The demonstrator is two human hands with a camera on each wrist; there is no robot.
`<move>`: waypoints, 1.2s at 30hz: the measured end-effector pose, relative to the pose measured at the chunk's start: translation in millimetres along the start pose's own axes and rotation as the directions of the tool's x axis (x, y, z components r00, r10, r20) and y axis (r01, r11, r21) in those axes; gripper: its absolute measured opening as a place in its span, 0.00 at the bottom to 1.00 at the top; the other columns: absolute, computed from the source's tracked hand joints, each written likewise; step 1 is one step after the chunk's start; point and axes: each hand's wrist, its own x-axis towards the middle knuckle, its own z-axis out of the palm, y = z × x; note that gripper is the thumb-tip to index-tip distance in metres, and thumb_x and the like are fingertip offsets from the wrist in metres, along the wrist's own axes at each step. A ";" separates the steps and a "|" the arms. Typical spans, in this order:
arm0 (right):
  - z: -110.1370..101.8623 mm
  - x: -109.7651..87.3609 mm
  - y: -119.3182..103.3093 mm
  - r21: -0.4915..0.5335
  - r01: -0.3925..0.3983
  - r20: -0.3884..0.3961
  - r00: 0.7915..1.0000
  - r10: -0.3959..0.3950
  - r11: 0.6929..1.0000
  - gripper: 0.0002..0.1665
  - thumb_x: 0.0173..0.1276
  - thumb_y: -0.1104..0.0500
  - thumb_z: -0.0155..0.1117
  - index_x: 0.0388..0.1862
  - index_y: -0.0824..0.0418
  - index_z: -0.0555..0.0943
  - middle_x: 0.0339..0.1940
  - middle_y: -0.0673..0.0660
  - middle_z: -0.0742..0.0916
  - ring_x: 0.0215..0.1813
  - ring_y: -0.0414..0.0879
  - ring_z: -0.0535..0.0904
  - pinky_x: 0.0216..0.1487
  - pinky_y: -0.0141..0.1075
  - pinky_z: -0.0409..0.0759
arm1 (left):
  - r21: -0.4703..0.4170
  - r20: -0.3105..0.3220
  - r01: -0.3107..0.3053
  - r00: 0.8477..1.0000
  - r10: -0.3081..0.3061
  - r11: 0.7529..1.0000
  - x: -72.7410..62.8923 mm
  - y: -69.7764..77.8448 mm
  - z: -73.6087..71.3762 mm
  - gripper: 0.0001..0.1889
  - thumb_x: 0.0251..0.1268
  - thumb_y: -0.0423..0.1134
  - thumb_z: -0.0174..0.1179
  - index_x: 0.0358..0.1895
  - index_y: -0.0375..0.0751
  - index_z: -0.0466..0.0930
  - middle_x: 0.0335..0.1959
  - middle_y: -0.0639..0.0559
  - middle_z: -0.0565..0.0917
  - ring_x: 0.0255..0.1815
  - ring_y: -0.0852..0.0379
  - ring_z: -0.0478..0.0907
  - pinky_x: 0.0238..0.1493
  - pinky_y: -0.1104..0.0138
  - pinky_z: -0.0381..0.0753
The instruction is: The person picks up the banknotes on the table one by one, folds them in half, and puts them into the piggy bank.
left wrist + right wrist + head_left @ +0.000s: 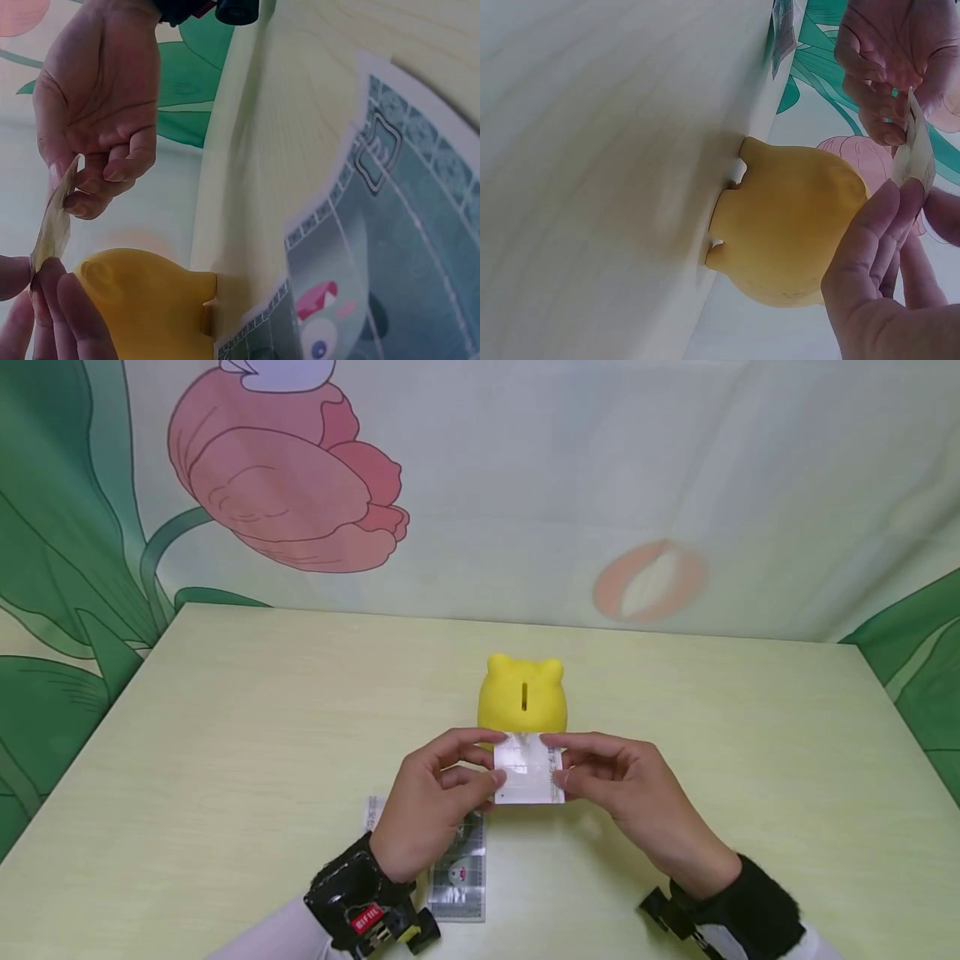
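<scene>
A small white piece of folded paper point(528, 781) is held up in front of the body, with printed marks along its right side. My left hand point(437, 793) pinches its left edge between thumb and fingers. The right hand point(637, 781) pinches the opposite edge the same way. Both wrist views show this paper point(54, 229) nearly edge-on. Just behind it stands a yellow piggy bank point(504, 697) with a dark slot in its top. The paper overlaps the bank's lower part in the head view.
Below my left forearm lie grey printed paper sheets point(459, 906) with cartoon faces, partly hidden by the hand. The pale wooden table point(262, 735) reaches back to a hanging cloth point(510, 485) printed with a pink flower and green leaves.
</scene>
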 end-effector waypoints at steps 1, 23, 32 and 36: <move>0.0 -0.2 0.1 -0.004 0.000 -0.001 1.000 0.000 1.000 0.24 0.70 0.62 0.70 0.65 0.57 0.83 0.49 0.60 0.86 0.46 0.47 0.88 0.53 0.41 0.88 | -0.001 0.001 0.000 1.000 0.000 1.000 0.1 -0.2 0.2 0.20 0.67 0.27 0.65 0.61 0.45 0.83 0.45 0.41 0.84 0.33 0.50 0.85 0.39 0.68 0.86; 2.5 0.8 0.7 -0.037 0.021 0.008 1.000 -0.020 0.999 0.26 0.68 0.64 0.71 0.66 0.58 0.82 0.50 0.61 0.86 0.44 0.46 0.87 0.48 0.35 0.87 | 0.011 0.045 -0.017 0.999 0.016 1.000 0.8 -3.3 0.6 0.23 0.66 0.27 0.65 0.64 0.42 0.80 0.49 0.38 0.84 0.35 0.52 0.85 0.40 0.69 0.86; 4.1 -0.9 -1.7 -0.064 -0.019 -0.013 1.000 0.018 0.998 0.23 0.66 0.60 0.76 0.60 0.59 0.86 0.45 0.58 0.87 0.42 0.46 0.84 0.43 0.31 0.83 | 0.089 0.019 0.002 1.000 -0.004 0.996 0.2 -2.1 2.1 0.20 0.64 0.29 0.68 0.60 0.41 0.86 0.47 0.42 0.86 0.43 0.57 0.86 0.39 0.73 0.82; 4.5 -1.3 -1.5 -0.065 -0.021 -0.001 1.000 0.021 0.998 0.19 0.67 0.58 0.75 0.56 0.60 0.88 0.48 0.57 0.89 0.44 0.49 0.84 0.43 0.33 0.83 | 0.150 0.012 -0.033 0.999 0.031 0.988 0.3 -3.6 2.1 0.15 0.65 0.30 0.68 0.55 0.41 0.89 0.45 0.43 0.88 0.45 0.56 0.85 0.43 0.72 0.83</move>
